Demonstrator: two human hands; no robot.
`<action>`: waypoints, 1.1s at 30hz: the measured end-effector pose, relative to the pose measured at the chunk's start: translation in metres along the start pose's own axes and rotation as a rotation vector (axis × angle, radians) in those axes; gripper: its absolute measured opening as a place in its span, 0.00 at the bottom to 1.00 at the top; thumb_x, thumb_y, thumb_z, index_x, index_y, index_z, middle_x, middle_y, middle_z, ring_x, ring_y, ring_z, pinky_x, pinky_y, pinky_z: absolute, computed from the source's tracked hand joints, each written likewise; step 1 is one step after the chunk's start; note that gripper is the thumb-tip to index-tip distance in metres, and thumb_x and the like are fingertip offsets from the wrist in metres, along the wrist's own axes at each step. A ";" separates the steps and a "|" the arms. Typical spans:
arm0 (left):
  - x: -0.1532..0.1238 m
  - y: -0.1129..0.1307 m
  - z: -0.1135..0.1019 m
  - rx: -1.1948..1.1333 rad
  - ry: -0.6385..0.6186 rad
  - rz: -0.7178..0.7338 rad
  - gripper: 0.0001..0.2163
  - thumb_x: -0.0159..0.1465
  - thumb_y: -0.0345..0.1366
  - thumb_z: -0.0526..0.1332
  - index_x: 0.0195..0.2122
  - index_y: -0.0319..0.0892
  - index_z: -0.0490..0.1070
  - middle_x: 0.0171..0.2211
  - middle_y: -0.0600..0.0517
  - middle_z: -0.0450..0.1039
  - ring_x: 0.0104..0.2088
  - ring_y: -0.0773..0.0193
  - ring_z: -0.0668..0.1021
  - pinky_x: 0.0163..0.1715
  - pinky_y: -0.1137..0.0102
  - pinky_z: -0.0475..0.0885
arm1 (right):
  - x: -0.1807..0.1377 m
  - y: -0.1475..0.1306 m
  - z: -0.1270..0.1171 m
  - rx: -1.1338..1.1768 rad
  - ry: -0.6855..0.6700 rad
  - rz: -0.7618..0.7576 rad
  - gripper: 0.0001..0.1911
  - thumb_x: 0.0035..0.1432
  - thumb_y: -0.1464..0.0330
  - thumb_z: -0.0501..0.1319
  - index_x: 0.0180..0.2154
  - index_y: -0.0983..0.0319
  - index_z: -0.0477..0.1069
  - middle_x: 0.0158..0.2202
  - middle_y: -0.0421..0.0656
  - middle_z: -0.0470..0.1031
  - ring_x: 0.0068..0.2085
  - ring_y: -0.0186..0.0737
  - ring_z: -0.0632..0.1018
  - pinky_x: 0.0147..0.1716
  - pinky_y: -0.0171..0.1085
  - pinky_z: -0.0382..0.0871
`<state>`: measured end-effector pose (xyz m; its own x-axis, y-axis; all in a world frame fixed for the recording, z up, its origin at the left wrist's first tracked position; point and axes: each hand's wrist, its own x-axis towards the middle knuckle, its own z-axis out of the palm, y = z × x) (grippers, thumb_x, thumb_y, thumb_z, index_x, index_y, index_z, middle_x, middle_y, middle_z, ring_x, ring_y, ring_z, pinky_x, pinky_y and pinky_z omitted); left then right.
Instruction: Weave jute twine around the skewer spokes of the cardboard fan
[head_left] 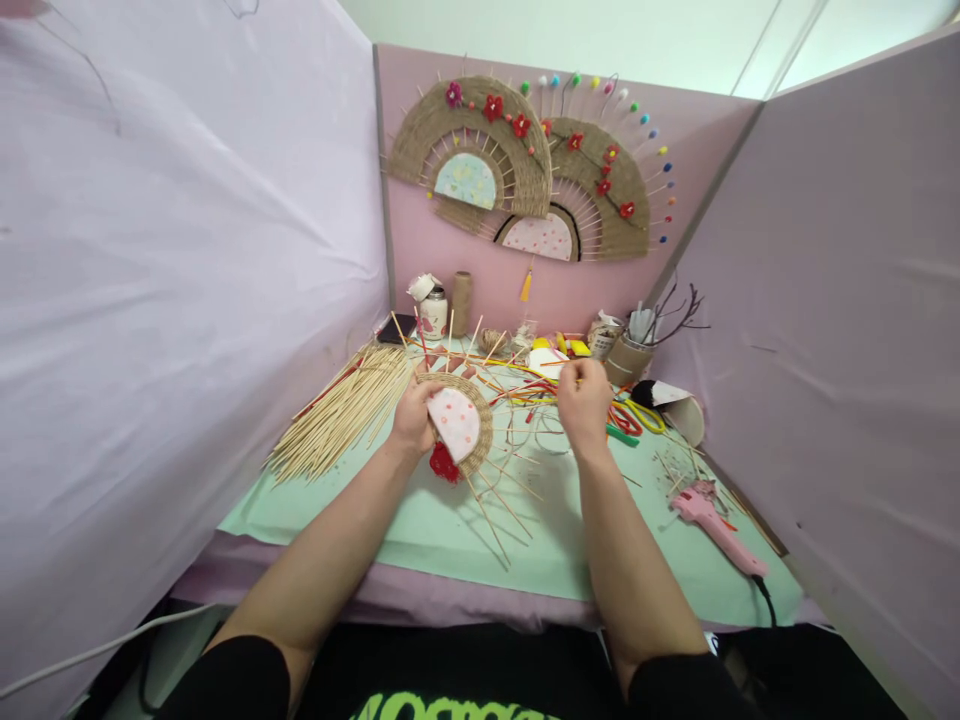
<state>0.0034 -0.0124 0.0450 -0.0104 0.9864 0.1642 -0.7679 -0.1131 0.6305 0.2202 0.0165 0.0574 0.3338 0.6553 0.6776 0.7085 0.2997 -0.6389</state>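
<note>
My left hand grips a small half-round fan by its left side, thumb on the front. The fan has a white spotted centre, a band of woven twine and thin sticks fanning outward. A red tuft shows at its lower edge. To the right, my right hand is raised above the table with its fingers closed in a pinch. What it pinches is too small to make out. Between the hands, loose loops of thin cord lie over the green table cover.
A heap of thin sticks lies at left. Behind are a jar, a cardboard tube and a pot of twigs. Coloured pipe cleaners lie right of centre, a pink glue gun at far right. Large fans hang behind.
</note>
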 end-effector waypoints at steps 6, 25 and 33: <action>0.009 0.003 -0.008 -0.085 0.021 -0.050 0.31 0.53 0.22 0.55 0.59 0.45 0.63 0.51 0.47 0.75 0.52 0.50 0.76 0.50 0.55 0.72 | 0.011 0.057 -0.016 0.251 -0.017 0.206 0.17 0.58 0.62 0.50 0.23 0.61 0.69 0.22 0.42 0.70 0.27 0.39 0.69 0.31 0.38 0.61; 0.017 -0.005 -0.018 -0.122 0.202 -0.159 0.30 0.53 0.21 0.54 0.59 0.43 0.60 0.47 0.45 0.76 0.44 0.55 0.80 0.45 0.58 0.74 | -0.042 0.010 0.016 1.120 -0.944 0.597 0.25 0.46 0.65 0.69 0.49 0.57 0.73 0.22 0.34 0.65 0.24 0.28 0.65 0.22 0.30 0.57; 0.019 -0.009 -0.024 0.028 0.183 -0.654 0.12 0.62 0.29 0.56 0.46 0.35 0.71 0.31 0.45 0.79 0.30 0.58 0.81 0.32 0.66 0.76 | -0.037 0.016 0.019 1.061 -0.743 0.520 0.19 0.48 0.59 0.66 0.43 0.58 0.75 0.19 0.33 0.52 0.21 0.29 0.52 0.19 0.32 0.46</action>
<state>-0.0056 0.0103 0.0242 0.3405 0.8570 -0.3868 -0.6359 0.5129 0.5767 0.2074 0.0107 0.0153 -0.2312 0.9622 0.1440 -0.3088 0.0678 -0.9487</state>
